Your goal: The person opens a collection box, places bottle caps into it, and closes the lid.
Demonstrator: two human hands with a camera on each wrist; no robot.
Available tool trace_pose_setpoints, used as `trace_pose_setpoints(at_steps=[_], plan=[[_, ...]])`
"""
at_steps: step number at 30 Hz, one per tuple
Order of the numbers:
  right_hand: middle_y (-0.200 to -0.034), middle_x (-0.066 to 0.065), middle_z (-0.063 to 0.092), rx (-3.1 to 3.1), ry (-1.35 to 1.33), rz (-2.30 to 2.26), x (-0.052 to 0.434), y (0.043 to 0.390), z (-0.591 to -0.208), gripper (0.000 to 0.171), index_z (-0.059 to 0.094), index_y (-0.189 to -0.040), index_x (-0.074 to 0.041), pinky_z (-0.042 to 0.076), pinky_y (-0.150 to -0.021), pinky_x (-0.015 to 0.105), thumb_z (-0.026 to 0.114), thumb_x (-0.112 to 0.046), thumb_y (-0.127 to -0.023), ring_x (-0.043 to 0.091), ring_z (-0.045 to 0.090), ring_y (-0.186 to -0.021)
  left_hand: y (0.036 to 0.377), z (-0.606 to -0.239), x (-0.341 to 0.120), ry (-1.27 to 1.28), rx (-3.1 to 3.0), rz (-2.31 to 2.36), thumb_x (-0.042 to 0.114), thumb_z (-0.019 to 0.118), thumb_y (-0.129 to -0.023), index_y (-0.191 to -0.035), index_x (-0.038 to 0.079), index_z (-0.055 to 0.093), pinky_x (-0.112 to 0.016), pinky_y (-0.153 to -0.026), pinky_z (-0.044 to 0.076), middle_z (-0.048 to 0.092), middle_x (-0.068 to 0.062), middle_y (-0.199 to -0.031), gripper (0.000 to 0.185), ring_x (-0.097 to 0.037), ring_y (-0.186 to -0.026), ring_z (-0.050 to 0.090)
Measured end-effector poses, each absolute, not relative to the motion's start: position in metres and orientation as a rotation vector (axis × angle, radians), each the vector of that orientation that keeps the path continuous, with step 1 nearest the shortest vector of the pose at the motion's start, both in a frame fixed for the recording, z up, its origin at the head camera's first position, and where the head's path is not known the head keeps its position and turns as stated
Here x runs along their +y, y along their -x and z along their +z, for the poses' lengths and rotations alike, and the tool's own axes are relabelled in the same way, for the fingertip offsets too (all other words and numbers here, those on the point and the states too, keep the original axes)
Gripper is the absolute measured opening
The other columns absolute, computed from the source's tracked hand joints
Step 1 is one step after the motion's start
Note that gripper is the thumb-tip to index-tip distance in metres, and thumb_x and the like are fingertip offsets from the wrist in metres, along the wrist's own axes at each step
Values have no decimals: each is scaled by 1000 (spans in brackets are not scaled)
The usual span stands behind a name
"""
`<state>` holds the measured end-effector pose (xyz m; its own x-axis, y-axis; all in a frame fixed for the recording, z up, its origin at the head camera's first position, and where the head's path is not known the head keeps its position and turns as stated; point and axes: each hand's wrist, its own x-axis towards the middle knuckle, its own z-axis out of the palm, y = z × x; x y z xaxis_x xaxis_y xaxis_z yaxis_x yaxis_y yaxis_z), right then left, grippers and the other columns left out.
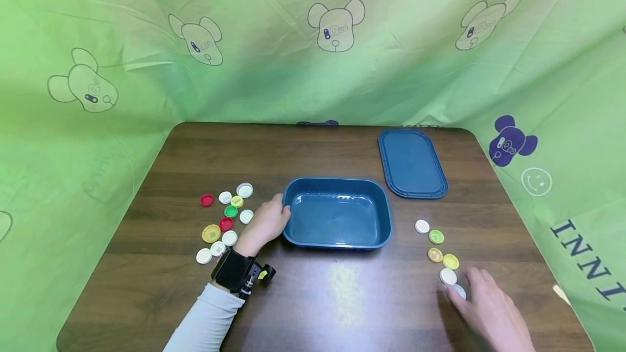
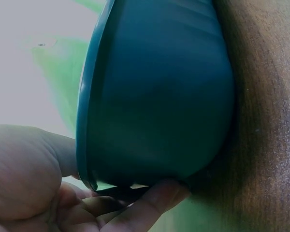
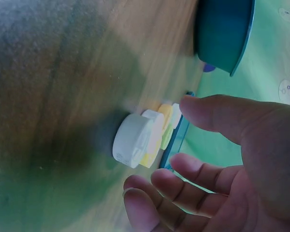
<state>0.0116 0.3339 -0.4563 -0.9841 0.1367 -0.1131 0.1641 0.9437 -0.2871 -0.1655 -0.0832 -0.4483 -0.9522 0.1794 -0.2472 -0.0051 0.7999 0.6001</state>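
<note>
A blue plastic tub point(image 1: 337, 216) stands empty in the middle of the wooden table. My left hand point(image 1: 274, 216) holds its left end; in the left wrist view the thumb lies by the rim and the fingers point(image 2: 150, 205) curl against the tub point(image 2: 154, 96) wall near its base. My right hand point(image 1: 464, 286) hovers with spread fingers at the near end of a row of bottle caps point(image 1: 436, 237). The nearest white cap point(image 1: 448, 276) sits just beyond it. In the right wrist view the white cap point(image 3: 133, 140) lies between thumb and fingers point(image 3: 183, 181), untouched.
The tub's blue lid point(image 1: 412, 163) lies flat at the back right. A cluster of several caps, red point(image 1: 207, 200), white point(image 1: 244, 190), green point(image 1: 231, 211) and yellow point(image 1: 211, 233), lies left of the tub. Green cloth walls close in three sides of the table.
</note>
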Motion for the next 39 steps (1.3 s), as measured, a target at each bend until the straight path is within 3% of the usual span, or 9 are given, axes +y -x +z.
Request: trace_pose_setpoints(at_steps=[8, 30, 39], plan=[[-90, 8, 54, 2964, -216, -437, 332, -9, -459, 32, 58, -98, -5, 45, -58, 45, 77, -29, -87, 24, 54, -71, 165, -449, -84, -141, 2703, 906, 19, 48, -106, -136, -10, 48, -41, -73, 56, 65, -24, -115, 42, -27, -86, 63], [-84, 5, 55, 3038, -104, -442, 338, -10, -470, 26, 60, -93, -5, 45, -61, 44, 79, -13, -77, 23, 53, -73, 163, -447, -83, -138, 2706, 912, 19, 48, -106, -139, -11, 46, -47, -82, 56, 63, -27, -126, 44, -29, -96, 65], [-84, 4, 54, 3036, -99, -416, 334, -7, -454, 25, 61, -94, -5, 45, -60, 44, 78, -14, -78, 23, 54, -71, 163, -447, -83, -131, 2699, 908, 19, 48, -106, -139, -11, 46, -45, -80, 56, 63, -27, -125, 45, -29, -94, 64]])
